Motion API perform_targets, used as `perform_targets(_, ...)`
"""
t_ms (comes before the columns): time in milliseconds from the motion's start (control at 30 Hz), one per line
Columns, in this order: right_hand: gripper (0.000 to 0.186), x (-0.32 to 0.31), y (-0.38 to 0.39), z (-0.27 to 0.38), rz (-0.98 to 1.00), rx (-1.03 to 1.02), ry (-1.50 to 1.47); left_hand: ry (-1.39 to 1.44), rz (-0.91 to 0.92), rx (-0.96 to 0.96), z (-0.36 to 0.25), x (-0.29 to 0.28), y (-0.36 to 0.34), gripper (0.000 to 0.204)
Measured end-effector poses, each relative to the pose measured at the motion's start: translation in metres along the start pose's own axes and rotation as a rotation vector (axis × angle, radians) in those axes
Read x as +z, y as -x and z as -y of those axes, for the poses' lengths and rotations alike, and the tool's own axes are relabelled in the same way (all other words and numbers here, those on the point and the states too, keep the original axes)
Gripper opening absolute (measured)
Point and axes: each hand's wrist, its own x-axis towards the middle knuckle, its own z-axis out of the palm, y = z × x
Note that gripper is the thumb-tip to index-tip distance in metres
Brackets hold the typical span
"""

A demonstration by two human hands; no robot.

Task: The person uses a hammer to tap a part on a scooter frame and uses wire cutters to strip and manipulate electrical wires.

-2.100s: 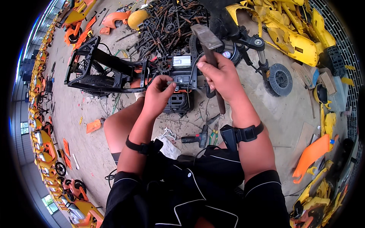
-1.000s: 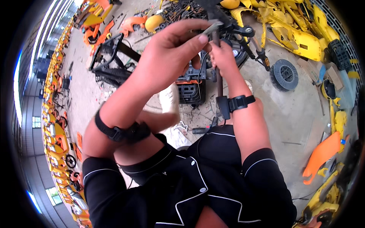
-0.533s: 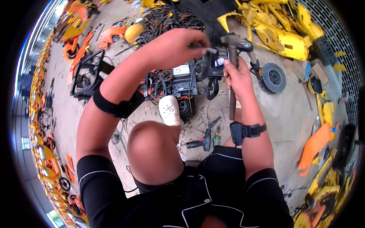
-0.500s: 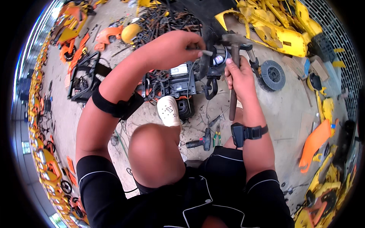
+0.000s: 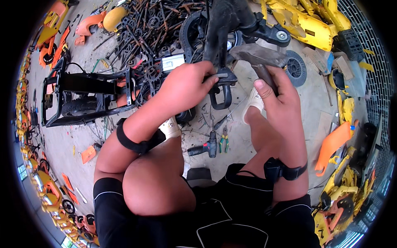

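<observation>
My right hand [image 5: 283, 91] is closed round the handle of a hammer [image 5: 258, 55], its dark metal head raised beside the black frame of a partly stripped scooter [image 5: 226, 25]. In my left hand [image 5: 186, 84] is a short grey metal rod [image 5: 223, 75], gripped between thumb and fingers; most of it is hidden by the hand. The rod's visible end lies against or just in front of a black bracket with a hook-shaped loop [image 5: 223, 99]. I cannot tell whether it touches. The hammer head is apart from the rod, up and to its right.
On the floor between my feet lie a cordless drill [image 5: 206, 145] and green-handled pliers [image 5: 224, 140]. A black metal frame [image 5: 82, 84] stands left. Beyond is a heap of dark metal parts [image 5: 144, 25]. Yellow panels [image 5: 306, 31] and an orange panel [image 5: 337, 142] lie right.
The hammer has come nearer to me, its handle swung from hanging straight down to slanting back into my palm. My left hand has lowered with the rod. The whole view has shifted.
</observation>
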Motion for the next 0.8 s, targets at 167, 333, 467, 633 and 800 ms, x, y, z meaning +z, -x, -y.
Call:
perform_targets(167,0.028,0.011,0.003,0.006,0.065,0.206,0.174,0.041,-0.067,-0.057,-0.003,0.006,0.003,0.019)
perform_targets(333,0.032,0.012,0.013,0.009,-0.012,0.07,0.224,0.036,-0.09,-0.079,-0.005,0.007,0.004,0.019)
perform_targets(467,0.036,0.016,0.021,-0.004,0.045,0.143,0.25,0.023,-0.095,-0.068,-0.003,0.008,0.002,0.021)
perform_targets(633,0.034,0.015,0.027,-0.006,-0.059,0.027,0.277,0.022,-0.11,-0.071,-0.001,0.01,0.002,0.021)
perform_targets(800,0.032,0.012,0.024,0.004,0.021,0.189,0.275,0.033,-0.097,-0.069,0.001,0.01,0.002,0.021)
